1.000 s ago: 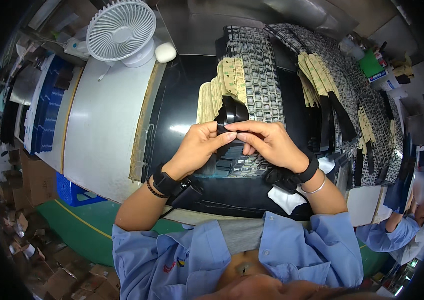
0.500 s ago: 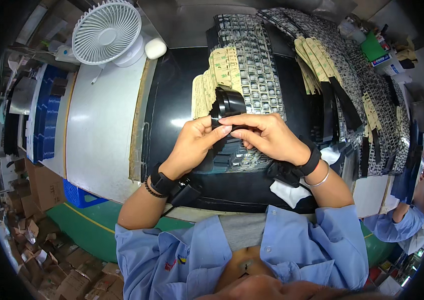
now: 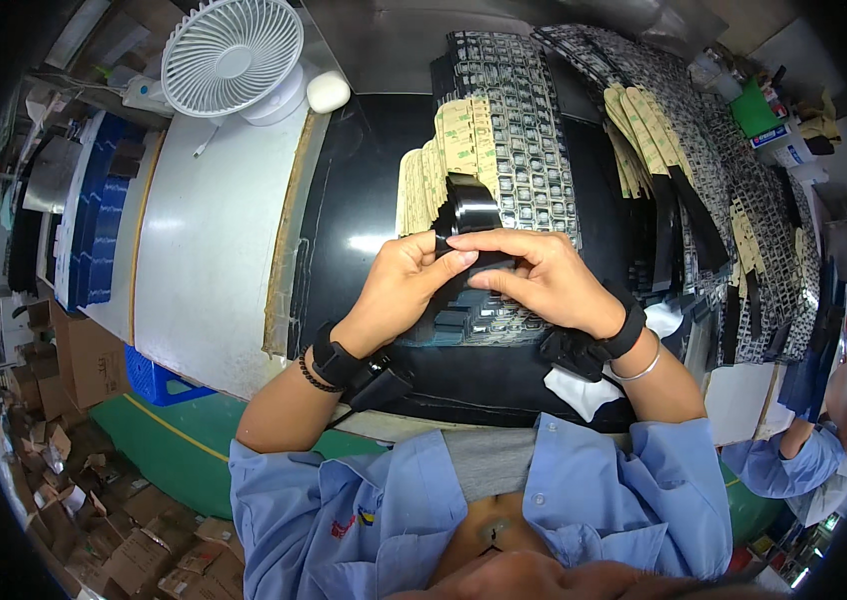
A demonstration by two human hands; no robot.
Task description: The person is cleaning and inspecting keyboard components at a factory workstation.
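Note:
A glossy black strip [image 3: 479, 208], curled over into a loop, is held up between my two hands. My left hand [image 3: 394, 285] pinches its near left edge between thumb and fingers. Meeting it there, my right hand [image 3: 559, 285] presses the same edge with its index finger, thumb bent just below. Underneath lies a stack of keyboard-patterned sheets [image 3: 529, 130], with cream backing tabs [image 3: 419, 190] fanned along its left side. Small dark pieces [image 3: 474, 322] lie at the stack's near end, partly hidden by my hands.
More patterned sheets [image 3: 634, 75], with cream-and-black strips [image 3: 652, 135], cover the right side. A white fan [image 3: 234, 62] and a rounded white object [image 3: 329, 91] stand at the far left. White cloth or paper [image 3: 584, 395] lies by my right wrist. Another person [image 3: 794, 460] sits at far right.
The whole view has shifted slightly, so the bench things appear a little farther right. Both hands keep their hold on the black strip, with only small finger movement.

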